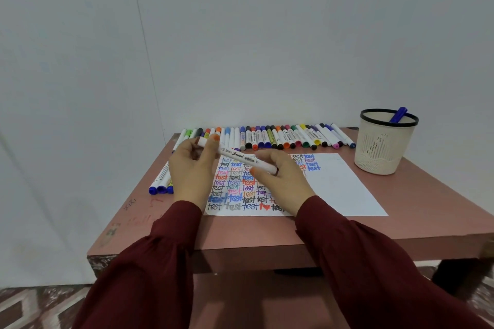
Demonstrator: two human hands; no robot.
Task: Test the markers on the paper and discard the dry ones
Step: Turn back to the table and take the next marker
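A white marker with an orange cap end is held across above the paper by both hands. My left hand pinches its orange-capped left end. My right hand grips its right end. Beneath lies the white paper, its left half filled with the word "test" in many colours. A long row of capped markers lies along the table's back edge. A cream mesh bin at the back right holds one blue marker.
Three blue-capped markers lie at the left edge of the pink table. A white wall rises right behind the table. Patterned floor shows below at the left and right.
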